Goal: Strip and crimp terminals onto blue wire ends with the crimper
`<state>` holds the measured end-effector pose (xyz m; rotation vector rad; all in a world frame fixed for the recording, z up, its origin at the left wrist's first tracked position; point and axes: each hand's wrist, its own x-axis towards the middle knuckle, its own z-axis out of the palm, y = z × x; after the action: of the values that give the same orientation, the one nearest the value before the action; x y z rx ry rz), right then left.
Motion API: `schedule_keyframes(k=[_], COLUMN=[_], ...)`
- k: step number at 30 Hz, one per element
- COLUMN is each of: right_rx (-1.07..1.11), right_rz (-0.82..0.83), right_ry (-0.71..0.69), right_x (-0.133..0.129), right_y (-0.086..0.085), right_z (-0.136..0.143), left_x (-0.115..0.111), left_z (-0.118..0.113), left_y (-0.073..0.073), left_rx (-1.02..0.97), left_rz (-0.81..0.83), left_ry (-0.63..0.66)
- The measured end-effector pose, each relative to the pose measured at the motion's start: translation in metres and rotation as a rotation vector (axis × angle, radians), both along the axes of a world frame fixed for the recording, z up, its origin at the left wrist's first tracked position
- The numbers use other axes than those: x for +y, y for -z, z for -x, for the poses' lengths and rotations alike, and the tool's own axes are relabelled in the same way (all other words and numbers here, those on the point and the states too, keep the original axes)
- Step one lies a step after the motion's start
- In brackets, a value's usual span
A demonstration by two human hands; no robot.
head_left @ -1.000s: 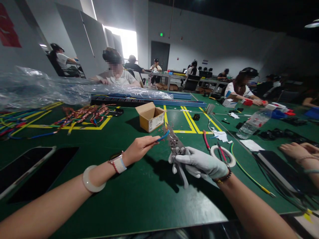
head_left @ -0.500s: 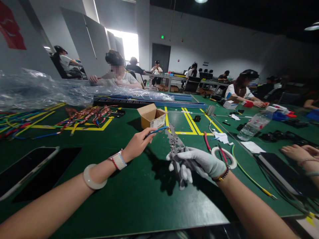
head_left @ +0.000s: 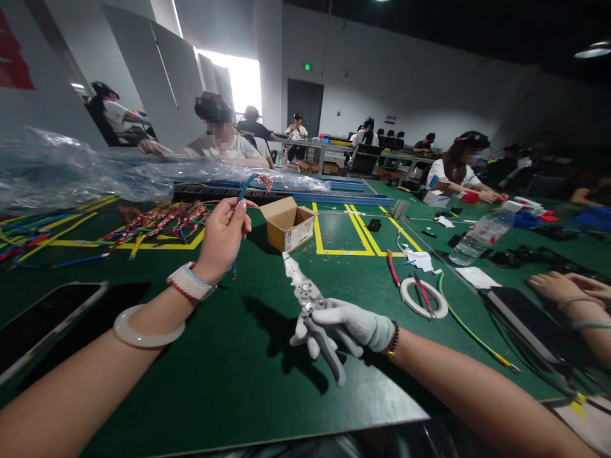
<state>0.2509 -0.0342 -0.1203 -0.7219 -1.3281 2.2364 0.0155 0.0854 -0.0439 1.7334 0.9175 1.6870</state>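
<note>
Pinched in my bare left hand (head_left: pixel 224 234) is a blue wire (head_left: pixel 246 186), its upper end showing frayed copper strands. The wire's other end hangs below the hand. My right hand (head_left: pixel 351 323), in a white glove, is wrapped round the handles of a metal wire stripper (head_left: pixel 305 289). The tool's jaws point up and to the left, apart from the wire. Just beyond the jaws stands an open cardboard box (head_left: pixel 292 229). A heap of wires with bare copper ends (head_left: pixel 165 219) lies behind and left of my left hand.
Right of my gloved hand lie a white tape roll (head_left: pixel 405 299), a yellow-green wire (head_left: pixel 470 336) and a water bottle (head_left: pixel 482 238). A phone (head_left: pixel 48 324) is at left. Clear plastic wrap (head_left: pixel 95 172) covers the back left. Another person's hands (head_left: pixel 568 289) rest at the right edge.
My left hand has moved left and up with the blue wire, away from the stripper. The stripper in my right hand has shifted left and slightly down, and the copper end now shows.
</note>
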Motion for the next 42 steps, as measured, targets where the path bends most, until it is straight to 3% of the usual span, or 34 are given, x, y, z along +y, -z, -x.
schedule_keyframes(k=[3,7,10,16,19,26,30,35,42], right_rx=[0.023,0.039,0.015,-0.093,-0.184,-0.338,-0.544,-0.862,-0.872], right_rz=[-0.009,-0.002,-0.062,-0.566,-0.672,-0.748,-0.915,-1.308,-1.348], right_ry=[0.081,0.345,0.553,0.967,1.120,0.986,0.884,0.850,0.746], right_x=[0.027,0.075,0.096,0.089,0.077,0.063,0.058,0.052,0.048], right_y=[0.009,0.007,0.002,-0.013,-0.013,0.006,0.004,-0.001,0.008], right_z=[0.006,-0.008,-0.021,-0.046,-0.056,-0.056,-0.062,-0.072,-0.053], left_x=[-0.005,-0.016,-0.022,-0.026,-0.028,-0.036,-0.039,-0.040,-0.046], left_z=[-0.004,-0.011,-0.016,-0.024,-0.029,-0.031,-0.028,-0.026,-0.028], left_y=[-0.001,0.000,0.004,0.025,0.039,0.062,0.070,0.075,0.073], left_rx=[0.003,0.131,0.322,0.652,0.721,0.812,0.832,0.807,0.743], left_rz=[0.026,0.083,0.097,0.033,0.042,0.043,0.056,0.000,-0.103], left_ry=[0.038,0.119,0.142,0.102,0.148,0.155,0.133,0.108,0.117])
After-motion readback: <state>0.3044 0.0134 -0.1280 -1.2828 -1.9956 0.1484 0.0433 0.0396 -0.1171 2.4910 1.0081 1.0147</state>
